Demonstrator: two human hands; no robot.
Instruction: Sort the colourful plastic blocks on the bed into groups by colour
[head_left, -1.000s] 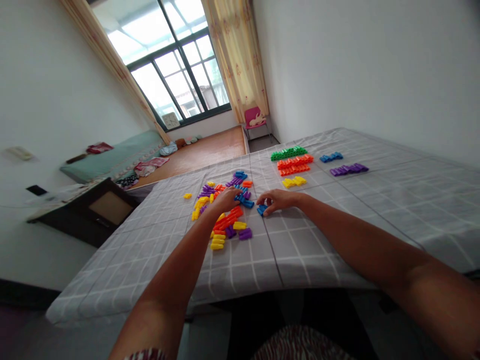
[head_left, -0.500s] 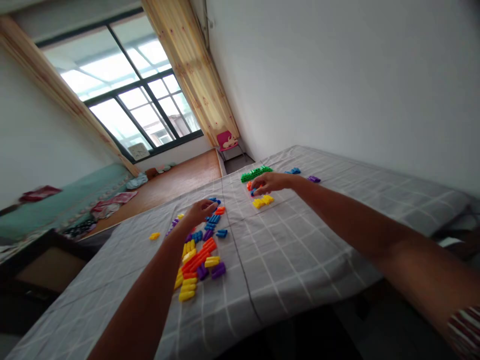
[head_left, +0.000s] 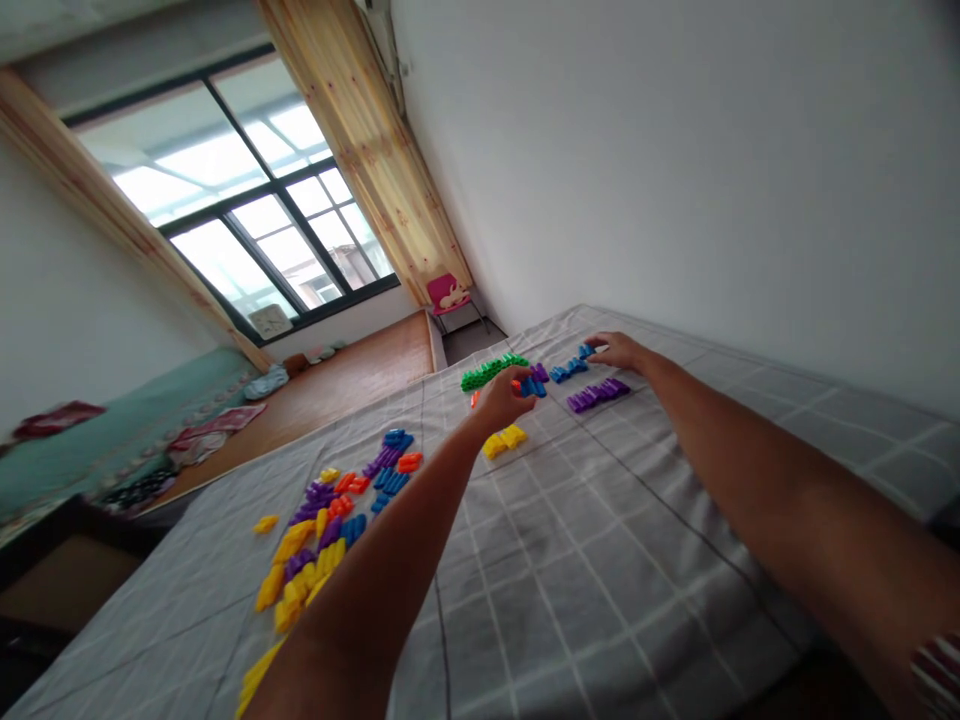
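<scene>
My left hand is over the middle of the grey checked sheet, fingers closed around a small blue plastic piece. Just behind it, a purple piece and a row of green pieces lie close together. Farther right, my right hand has its fingertips pinched at another blue piece, at the end of a short blue row. Below that row lies a line of purple pieces. Yellow pieces sit in front of my left hand. A little orange shows beside my left wrist.
A mixed pile of yellow, purple, orange and blue pieces spreads on the left of the sheet, partly behind my left forearm. One yellow piece lies apart. A white wall borders the far right; a pink chair stands beyond.
My left hand has moved right from the pile to the middle rows. My right hand has gone from the middle to the blue row farther right. The view has shifted slightly.
</scene>
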